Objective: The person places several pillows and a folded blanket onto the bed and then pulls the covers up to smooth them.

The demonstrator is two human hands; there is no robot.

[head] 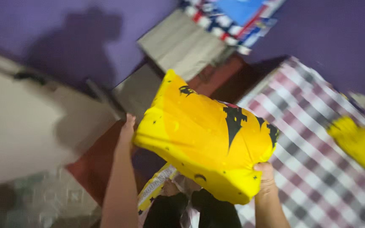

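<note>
A yellow pillow (pixel 205 137) with black marks is held up in the air between both hands, above the edge of a checked bed (pixel 317 160). The left hand (pixel 127 126) presses its left edge, fingers closed on the fabric. The right hand (pixel 266 177) grips the lower right corner from below. A second yellow pillow (pixel 360 143) lies on the bed, well apart.

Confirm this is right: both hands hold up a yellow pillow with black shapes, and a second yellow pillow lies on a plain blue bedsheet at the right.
One thing is off: the bedsheet is not plain blue but checked in pink, white and grey, as the head view shows. The rest stands: the left hand and right hand hold up the yellow pillow, and a second yellow pillow lies at the right.
</note>
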